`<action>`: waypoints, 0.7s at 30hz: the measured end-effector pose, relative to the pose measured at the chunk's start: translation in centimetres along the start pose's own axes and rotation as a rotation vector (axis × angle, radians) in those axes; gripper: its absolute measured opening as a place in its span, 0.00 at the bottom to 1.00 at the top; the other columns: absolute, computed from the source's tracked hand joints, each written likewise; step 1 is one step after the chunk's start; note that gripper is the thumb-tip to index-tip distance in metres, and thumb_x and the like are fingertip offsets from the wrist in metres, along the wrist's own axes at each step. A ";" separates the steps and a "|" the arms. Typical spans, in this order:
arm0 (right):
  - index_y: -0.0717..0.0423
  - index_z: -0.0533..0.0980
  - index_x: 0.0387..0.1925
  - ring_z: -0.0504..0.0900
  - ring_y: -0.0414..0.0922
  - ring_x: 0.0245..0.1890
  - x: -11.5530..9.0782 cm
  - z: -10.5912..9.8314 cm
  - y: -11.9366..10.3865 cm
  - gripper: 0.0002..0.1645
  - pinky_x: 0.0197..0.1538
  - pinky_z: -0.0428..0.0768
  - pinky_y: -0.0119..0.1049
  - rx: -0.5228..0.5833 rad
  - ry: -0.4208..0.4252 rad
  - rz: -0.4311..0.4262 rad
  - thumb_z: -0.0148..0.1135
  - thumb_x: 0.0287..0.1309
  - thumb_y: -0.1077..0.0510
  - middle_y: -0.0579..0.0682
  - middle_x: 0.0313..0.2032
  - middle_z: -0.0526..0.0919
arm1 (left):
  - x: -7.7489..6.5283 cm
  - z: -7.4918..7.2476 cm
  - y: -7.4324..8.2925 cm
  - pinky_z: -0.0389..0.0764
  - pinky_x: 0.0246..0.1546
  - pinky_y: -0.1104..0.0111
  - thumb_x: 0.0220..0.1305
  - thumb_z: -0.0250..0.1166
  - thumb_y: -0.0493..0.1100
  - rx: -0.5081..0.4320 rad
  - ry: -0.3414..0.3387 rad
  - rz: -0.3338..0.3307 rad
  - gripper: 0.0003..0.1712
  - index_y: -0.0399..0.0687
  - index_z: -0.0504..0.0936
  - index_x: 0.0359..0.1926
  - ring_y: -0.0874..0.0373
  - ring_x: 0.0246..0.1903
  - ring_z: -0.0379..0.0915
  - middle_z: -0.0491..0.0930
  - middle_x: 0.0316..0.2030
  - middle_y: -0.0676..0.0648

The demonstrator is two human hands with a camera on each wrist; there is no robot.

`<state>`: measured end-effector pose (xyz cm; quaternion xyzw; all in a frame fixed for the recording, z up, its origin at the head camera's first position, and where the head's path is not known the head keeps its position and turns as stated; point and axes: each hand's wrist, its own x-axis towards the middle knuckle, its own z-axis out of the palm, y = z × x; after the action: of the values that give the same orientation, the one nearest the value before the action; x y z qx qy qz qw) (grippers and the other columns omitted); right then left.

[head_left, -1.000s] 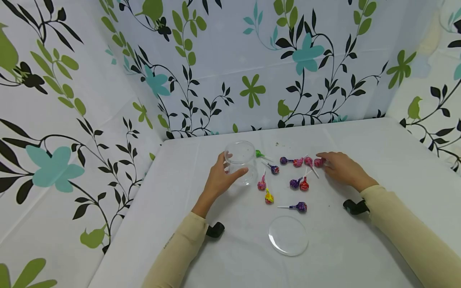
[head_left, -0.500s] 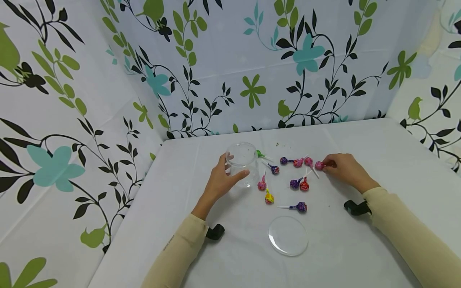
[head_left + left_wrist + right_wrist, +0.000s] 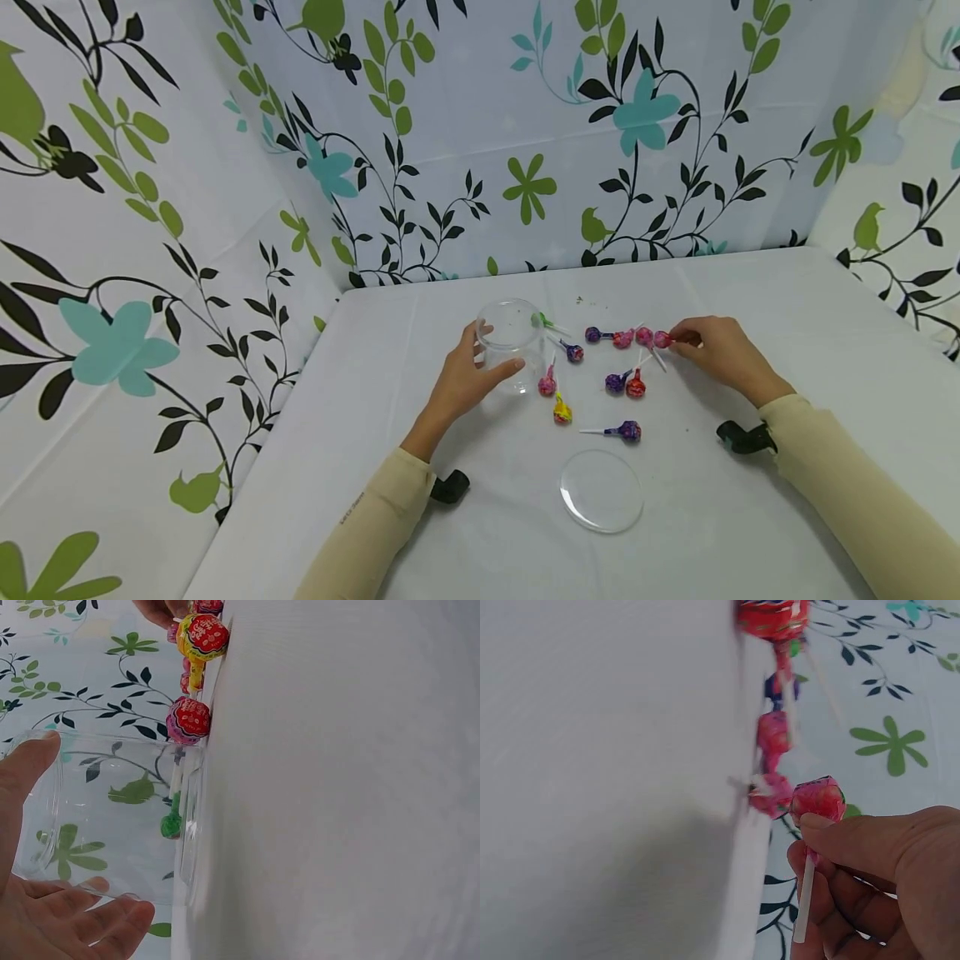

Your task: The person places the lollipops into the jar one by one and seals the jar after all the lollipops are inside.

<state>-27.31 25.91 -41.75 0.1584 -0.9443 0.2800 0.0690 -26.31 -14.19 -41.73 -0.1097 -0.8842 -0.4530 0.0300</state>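
My left hand (image 3: 468, 375) holds a clear, wide-mouthed jar (image 3: 512, 357), thumb on the near side and fingers round the far side. The jar stands upright on the table with its open rim up. In the left wrist view, a green lollipop (image 3: 172, 825) shows through the jar's wall. My right hand (image 3: 716, 352) pinches a pink lollipop (image 3: 819, 799) just under its wrapped head, thumb against fingers, with the white stick pointing down in the right wrist view. This lollipop is close beside another pink lollipop (image 3: 643, 336) at the right end of the row.
Between the hands lie several lollipops, among them a yellow one (image 3: 562, 411), a red one (image 3: 635, 384) and a purple one (image 3: 628, 431). A clear round lid (image 3: 602, 492) lies nearer on the white table (image 3: 510, 533). Patterned curtains (image 3: 450, 167) hang behind and at the sides.
The right hand's fingers, stretched over the pink lollipop a second ago, have curled and now pinch it. The left hand and jar have shifted slightly right.
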 end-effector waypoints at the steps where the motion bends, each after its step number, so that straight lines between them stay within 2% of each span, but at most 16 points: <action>1: 0.70 0.83 0.48 0.81 0.57 0.42 0.0 -0.1 -0.3 0.12 0.47 0.80 0.56 0.003 0.009 -0.005 0.67 0.68 0.65 0.59 0.40 0.86 | 0.0 0.1 0.0 0.76 0.60 0.48 0.59 0.74 0.68 0.000 -0.002 0.001 0.60 0.50 0.55 0.81 0.42 0.69 0.68 0.66 0.74 0.47; 11: 0.67 0.84 0.51 0.80 0.55 0.41 0.1 -1.6 -3.3 0.13 0.40 0.80 0.45 0.024 0.050 -0.024 0.68 0.69 0.62 0.57 0.41 0.86 | -0.3 0.4 0.7 0.75 0.61 0.48 0.60 0.74 0.67 0.002 -0.030 0.015 0.59 0.50 0.55 0.81 0.42 0.69 0.67 0.66 0.74 0.48; 21: 0.65 0.85 0.50 0.81 0.52 0.40 0.2 -2.1 -6.9 0.12 0.42 0.80 0.48 0.058 0.105 -0.092 0.68 0.68 0.63 0.56 0.40 0.87 | -0.6 0.9 0.9 0.76 0.59 0.48 0.60 0.74 0.67 0.004 -0.047 0.045 0.58 0.50 0.56 0.81 0.42 0.68 0.69 0.67 0.74 0.50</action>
<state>-25.11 21.54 -36.50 0.1888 -0.9226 0.3117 0.1266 -25.44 -13.08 -41.61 -0.1401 -0.8828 -0.4479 0.0194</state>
